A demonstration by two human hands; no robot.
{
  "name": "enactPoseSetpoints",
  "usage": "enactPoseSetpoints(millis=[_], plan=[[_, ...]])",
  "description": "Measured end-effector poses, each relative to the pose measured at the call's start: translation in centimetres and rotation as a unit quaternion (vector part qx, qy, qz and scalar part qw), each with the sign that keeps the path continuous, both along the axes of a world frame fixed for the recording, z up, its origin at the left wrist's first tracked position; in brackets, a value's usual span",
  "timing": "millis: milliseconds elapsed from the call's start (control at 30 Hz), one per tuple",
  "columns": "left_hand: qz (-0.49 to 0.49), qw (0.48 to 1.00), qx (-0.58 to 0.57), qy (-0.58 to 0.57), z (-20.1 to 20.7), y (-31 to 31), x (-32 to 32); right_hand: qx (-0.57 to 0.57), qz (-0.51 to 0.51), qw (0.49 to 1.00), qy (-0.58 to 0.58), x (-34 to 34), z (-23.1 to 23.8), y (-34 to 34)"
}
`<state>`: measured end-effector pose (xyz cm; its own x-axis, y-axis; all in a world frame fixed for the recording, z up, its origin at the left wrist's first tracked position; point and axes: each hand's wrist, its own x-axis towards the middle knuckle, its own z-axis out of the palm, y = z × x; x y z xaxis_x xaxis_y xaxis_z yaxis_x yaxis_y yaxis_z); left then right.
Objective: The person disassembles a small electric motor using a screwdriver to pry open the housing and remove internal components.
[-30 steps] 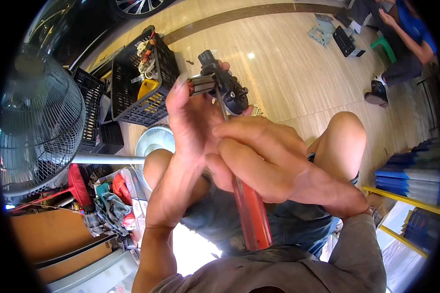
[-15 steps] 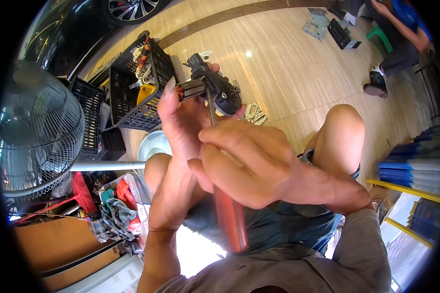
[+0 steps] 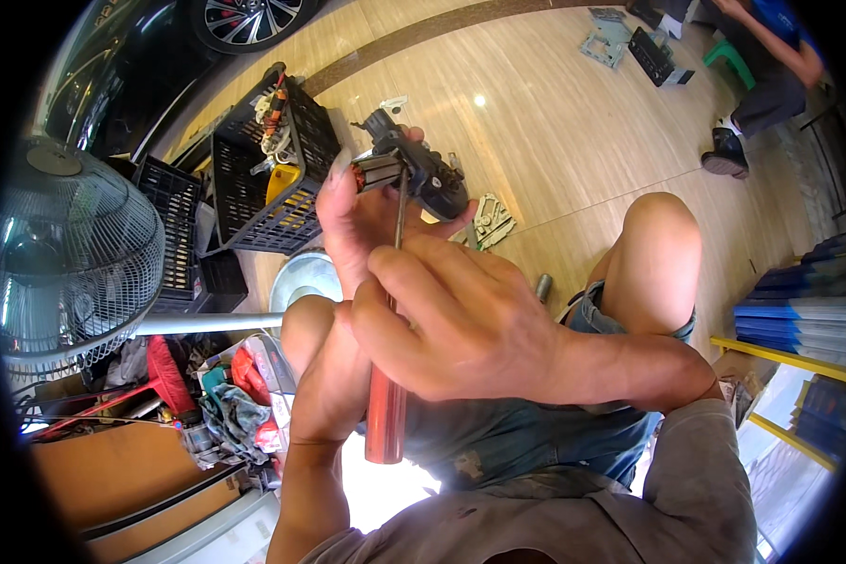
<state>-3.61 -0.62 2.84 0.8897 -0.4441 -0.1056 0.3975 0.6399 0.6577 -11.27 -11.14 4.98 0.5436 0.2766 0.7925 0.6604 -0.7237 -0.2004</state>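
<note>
My left hand point(image 3: 343, 211) is closed around a black plastic mechanical part point(image 3: 428, 179), holding it up above the floor. The part has a round housing on its right side and a metallic section with reddish-orange bits near my thumb. In my right hand point(image 3: 461, 320) is a screwdriver with a red handle point(image 3: 385, 423), which sticks out below my fist. Its thin metal shaft point(image 3: 401, 211) runs upward and its tip end meets the black part, though the exact contact point is hard to make out.
A black plastic crate point(image 3: 273, 169) with tools stands at left, beside a caged fan point(image 3: 85, 244). A light-coloured round basin point(image 3: 305, 277) is near my left knee. Metal pieces point(image 3: 491, 224) lie on the floor. Another person point(image 3: 771, 94) sits far right, near a yellow-edged rack point(image 3: 790, 362).
The screwdriver's handle has swung left and now stands more upright; my right hand has turned and shifted slightly left with it. The black part has moved slightly right.
</note>
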Motion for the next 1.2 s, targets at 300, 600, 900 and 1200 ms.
enactPoseSetpoints(millis=[300, 600, 900, 1200], plan=[[0.033, 0.999, 0.008, -0.012, 0.2, -0.8, -0.7, 0.040, -0.036, 0.995, -0.078, 1.4, -1.3, 0.4], [0.035, 0.999, 0.013, -0.005, 0.0, -0.6, -0.2, 0.012, -0.035, 0.998, -0.051, 1.1, -1.4, 0.1], [0.027, 0.999, 0.021, -0.014, -0.1, -0.2, 0.1, 0.026, -0.029, 0.997, -0.069, 1.5, -1.6, 0.0], [0.057, 0.996, 0.049, 0.048, -0.2, -0.5, 0.5, 0.040, -0.027, 0.996, -0.079, 2.1, -1.9, -0.4]])
